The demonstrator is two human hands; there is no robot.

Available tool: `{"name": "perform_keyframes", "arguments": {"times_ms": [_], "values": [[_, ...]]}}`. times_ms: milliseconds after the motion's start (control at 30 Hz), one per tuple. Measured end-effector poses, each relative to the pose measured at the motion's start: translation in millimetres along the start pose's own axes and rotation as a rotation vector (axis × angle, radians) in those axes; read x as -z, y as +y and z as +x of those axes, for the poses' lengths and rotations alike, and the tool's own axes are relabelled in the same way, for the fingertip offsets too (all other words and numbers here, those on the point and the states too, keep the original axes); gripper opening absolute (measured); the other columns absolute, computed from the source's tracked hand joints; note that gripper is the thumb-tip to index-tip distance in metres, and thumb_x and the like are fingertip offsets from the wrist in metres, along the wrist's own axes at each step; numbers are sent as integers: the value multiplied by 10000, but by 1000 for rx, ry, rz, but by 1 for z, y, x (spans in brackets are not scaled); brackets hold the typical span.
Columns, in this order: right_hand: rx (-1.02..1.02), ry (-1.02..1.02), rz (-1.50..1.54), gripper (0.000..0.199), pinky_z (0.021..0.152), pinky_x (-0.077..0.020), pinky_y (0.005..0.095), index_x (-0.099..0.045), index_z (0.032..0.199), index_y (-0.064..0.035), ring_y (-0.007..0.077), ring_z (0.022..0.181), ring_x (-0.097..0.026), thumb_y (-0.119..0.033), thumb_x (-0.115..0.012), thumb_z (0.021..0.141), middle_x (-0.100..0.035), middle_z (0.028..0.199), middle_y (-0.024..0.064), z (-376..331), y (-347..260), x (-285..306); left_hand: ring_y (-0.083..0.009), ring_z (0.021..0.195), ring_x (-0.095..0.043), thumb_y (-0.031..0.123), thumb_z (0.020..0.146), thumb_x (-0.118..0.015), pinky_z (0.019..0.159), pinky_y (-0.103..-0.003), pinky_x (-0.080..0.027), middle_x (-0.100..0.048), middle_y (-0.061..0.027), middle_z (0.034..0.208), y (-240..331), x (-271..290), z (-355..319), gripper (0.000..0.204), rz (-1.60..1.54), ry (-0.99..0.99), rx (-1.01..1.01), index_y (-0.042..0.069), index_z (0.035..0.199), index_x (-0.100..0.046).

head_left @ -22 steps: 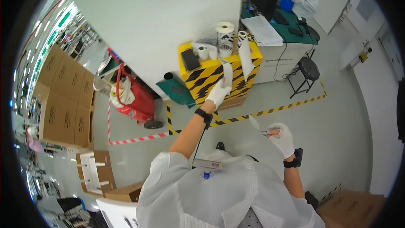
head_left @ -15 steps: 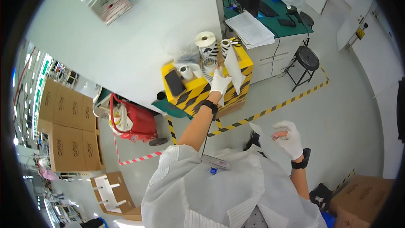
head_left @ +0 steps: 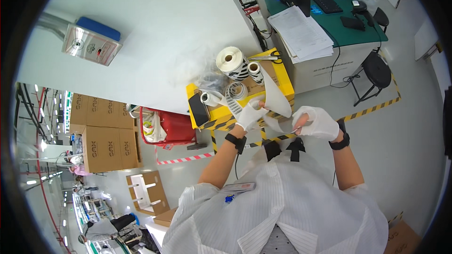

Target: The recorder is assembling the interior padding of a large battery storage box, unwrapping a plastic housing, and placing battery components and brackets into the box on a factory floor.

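Note:
My left hand point(head_left: 251, 115), in a white glove, is pinched together over the near edge of a yellow-edged box point(head_left: 285, 75). Across from it, my gloved right hand point(head_left: 318, 122) has thumb and fingers closed. A pale, thin strip point(head_left: 274, 123) spans the space between both hands, its ends hidden by the fingers. Close to my left hand lies a loose roll of labels point(head_left: 237, 91). Behind stand a large label roll point(head_left: 230, 61) and a slimmer roll point(head_left: 254, 72), whose white band point(head_left: 277, 99) hangs over the box's edge.
A black phone point(head_left: 198, 109), a small white roll point(head_left: 210, 99) and scissors point(head_left: 277, 57) lie on the box. A green desk point(head_left: 351, 37) with papers point(head_left: 301, 33) adjoins at right, beside a black stool point(head_left: 375, 73). A red cart point(head_left: 179, 127) stands left.
My right hand has moved up and in, toward my left hand. The left hand has drawn back from the loose label roll, and the pale strip now lies between both hands.

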State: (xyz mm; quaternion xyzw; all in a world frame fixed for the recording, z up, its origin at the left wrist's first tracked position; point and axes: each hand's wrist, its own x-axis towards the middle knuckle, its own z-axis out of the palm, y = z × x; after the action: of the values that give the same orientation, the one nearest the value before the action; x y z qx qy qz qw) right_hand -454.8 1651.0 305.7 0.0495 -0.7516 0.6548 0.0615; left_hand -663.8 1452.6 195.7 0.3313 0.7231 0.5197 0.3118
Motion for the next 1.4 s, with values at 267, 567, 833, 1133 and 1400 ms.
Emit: {"name": "perform_keyframes", "arguments": {"times_ms": [267, 567, 833, 1133, 1400], "values": [[-249, 238, 765, 147, 786, -476, 268, -616, 954, -57, 137, 858, -596, -21, -644, 814, -639, 948, 61, 26, 86, -34, -163, 988, -584, 147, 847, -611, 860, -301, -475, -635, -103, 1068, -23, -23, -3, 294, -256, -137, 208, 40, 1120, -596], [-527, 641, 851, 210, 797, -456, 236, -601, 1028, -4, 104, 850, -589, -144, -588, 873, -641, 930, 36, 34, 119, -83, -142, 951, -587, 209, 883, -584, 804, -276, -483, -641, -78, 1050, -20, 10, -38, 320, 121, -239, 217, 24, 1143, -582], [-371, 571, 313, 294, 716, -491, 307, -684, 912, -36, 183, 768, -632, -295, -654, 777, -682, 837, 99, 39, 105, -88, -148, 961, -570, 218, 902, -555, 864, -300, -460, -600, -96, 1084, -22, -8, -37, 328, -32, -301, 285, 16, 1159, -565], [-142, 689, 216, 251, 713, -479, 274, -639, 901, -11, 153, 791, -621, -201, -707, 751, -676, 852, 73, 26, 59, -74, -159, 977, -567, 232, 912, -543, 886, -312, -455, -594, -100, 1095, -79, -29, -13, 339, 95, -483, 432, 16, 1174, -555], [-307, 1307, -383, 330, 777, -478, 335, -618, 913, -18, 247, 870, -602, -279, -722, 741, -635, 922, 95, -73, 35, -89, -169, 992, -566, 243, 921, -532, 906, -322, -450, -589, -103, 1106, -152, -63, -15, 350, 92, -794, 565, 17, 1187, -547]]}}
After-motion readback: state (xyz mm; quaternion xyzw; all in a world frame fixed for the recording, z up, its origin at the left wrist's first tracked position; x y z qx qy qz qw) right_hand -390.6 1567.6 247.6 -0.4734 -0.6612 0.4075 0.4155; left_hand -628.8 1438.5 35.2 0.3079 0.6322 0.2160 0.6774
